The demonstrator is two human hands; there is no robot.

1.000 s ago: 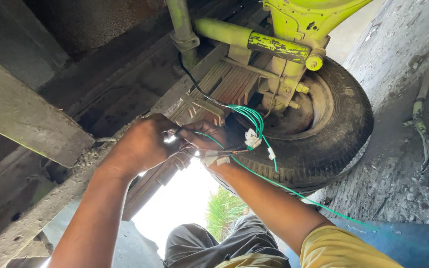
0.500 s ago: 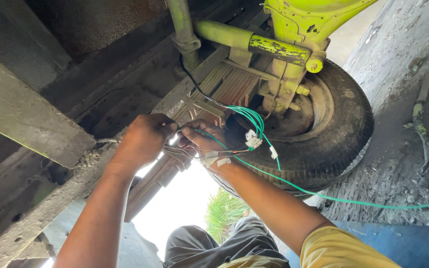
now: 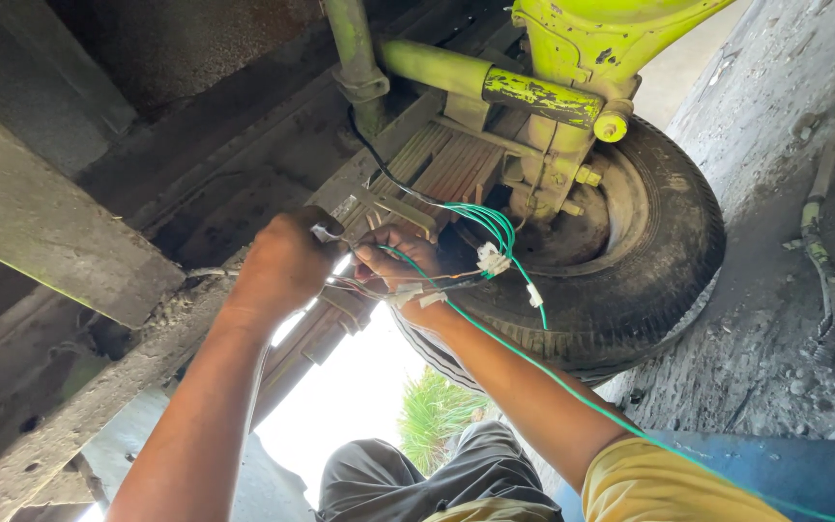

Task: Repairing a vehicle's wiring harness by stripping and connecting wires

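- Head cam looks up at vehicle underside; person lies below it, both arms raised.
- Left hand (image 3: 287,263): fist curled tight, knuckles toward cam, pressed against frame rail (image 3: 99,387). Small pale bit shows at top of fist; can't tell what it is. Fingers closed on it or on wires, hidden from view.
- Right hand (image 3: 403,271): fingers curled, pinching thin wire bundle (image 3: 379,285) w/ thumb side toward left hand. Hands nearly touching, bundle runs between them.
- Wire bundle: thin reddish, white and dark strands, at centre of view, just below leaf spring (image 3: 446,169), in front of tyre (image 3: 649,271).
- Green wires (image 3: 490,222): loop arcs up from right hand toward axle area, then drops to white connector (image 3: 487,258). Second small white connector (image 3: 534,296) hangs lower on one green strand.
- Long green wire (image 3: 553,372): runs from right hand down along right forearm, past yellow sleeve (image 3: 669,483), toward lower right edge.
- White tape tabs (image 3: 408,298) at right wrist, on the strands.
- Yellow-green axle tube (image 3: 495,82) and bracket above tyre, paint chipped. Vertical pipe (image 3: 355,58) same colour, w/ clamp.
- Black cable drops from pipe clamp toward the hands.
- Right side: rough grey ground (image 3: 775,319), hose (image 3: 823,261) lying on it.
- Bottom: person's grey trousers (image 3: 408,478), green plant (image 3: 432,411) in bright daylight beyond.
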